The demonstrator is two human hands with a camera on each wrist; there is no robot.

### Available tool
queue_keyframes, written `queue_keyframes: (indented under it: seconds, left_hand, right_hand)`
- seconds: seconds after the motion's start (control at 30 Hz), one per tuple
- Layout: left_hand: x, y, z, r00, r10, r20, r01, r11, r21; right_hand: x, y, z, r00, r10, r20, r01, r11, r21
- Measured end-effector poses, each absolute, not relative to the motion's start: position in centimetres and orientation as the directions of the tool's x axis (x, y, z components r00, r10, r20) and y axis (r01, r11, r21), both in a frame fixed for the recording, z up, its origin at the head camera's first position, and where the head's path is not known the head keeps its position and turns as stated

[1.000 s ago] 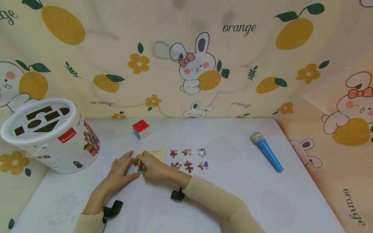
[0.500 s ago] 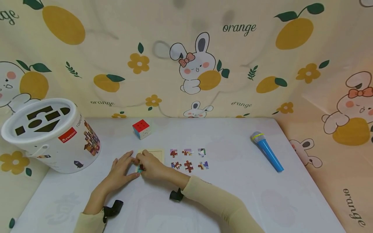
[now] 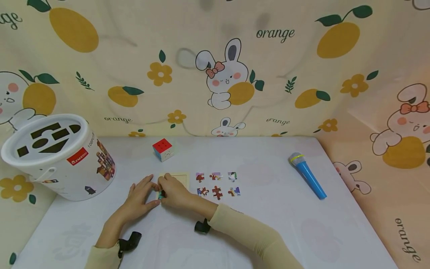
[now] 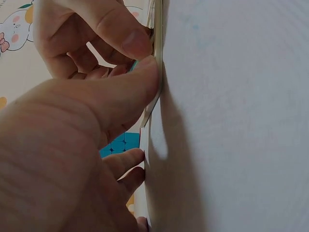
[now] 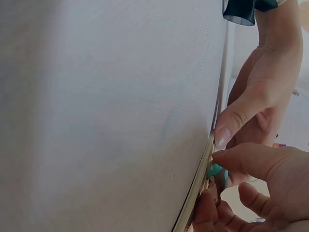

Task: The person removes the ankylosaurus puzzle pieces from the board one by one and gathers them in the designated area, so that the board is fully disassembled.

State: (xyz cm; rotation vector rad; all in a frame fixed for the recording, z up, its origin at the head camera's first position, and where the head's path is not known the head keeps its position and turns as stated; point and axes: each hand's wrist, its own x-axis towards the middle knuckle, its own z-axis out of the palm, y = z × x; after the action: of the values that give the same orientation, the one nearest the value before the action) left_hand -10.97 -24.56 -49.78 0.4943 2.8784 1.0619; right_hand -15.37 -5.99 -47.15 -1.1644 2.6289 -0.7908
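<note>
My right hand (image 3: pixel 176 192) is over the left part of a pale wooden puzzle frame (image 3: pixel 182 178). It pinches a teal and brown puzzle piece (image 5: pixel 219 175) down in the frame; the fingers hide much of it. Along the frame's left side lies my left hand (image 3: pixel 138 197), fingers spread. In the left wrist view, the left thumb (image 4: pixel 140 79) touches the frame's edge, close to the right thumb (image 4: pixel 137 44). To the right of the frame, several loose jigsaw pieces (image 3: pixel 217 192) lie in two rows on the white table.
A Rubik's cube (image 3: pixel 163 149) stands behind the frame. At the left is a large white bucket (image 3: pixel 64 168) with shape cutouts in its lid. A blue toy microphone (image 3: pixel 310 177) lies at the right. Patterned cloth (image 3: pixel 188 123) hangs behind the table.
My right hand has shifted very slightly over the left part of the frame, covering more of the puzzle piece. The left hand stays almost still, and the loose pieces have not moved.
</note>
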Motion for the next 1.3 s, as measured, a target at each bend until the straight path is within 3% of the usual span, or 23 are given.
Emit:
queue_keyframes:
  seconds: [0.37,0.83,1.3]
  left_hand:
    - [-10.7,-24.3,-49.3,-0.953,0.296,0.064,0.267,0.722,0.638]
    - [-10.9,-24.6,-49.9,-0.949,0.308,0.073,0.280,0.710,0.646]
    - [-10.7,-24.5,-49.6,-0.949,0.306,0.073,0.281,0.717,0.638]
  right_hand:
    - [-15.4,-5.9,-47.4,-0.674,-0.735,0.069,-0.639,0.534,-0.555]
    - [-15.4,-4.6,-47.4,-0.653,-0.753,0.076,-0.577,0.430,-0.695]
    - [-14.7,-1.2,-47.2,-0.611,-0.789,0.060,-0.540,0.360,-0.761]
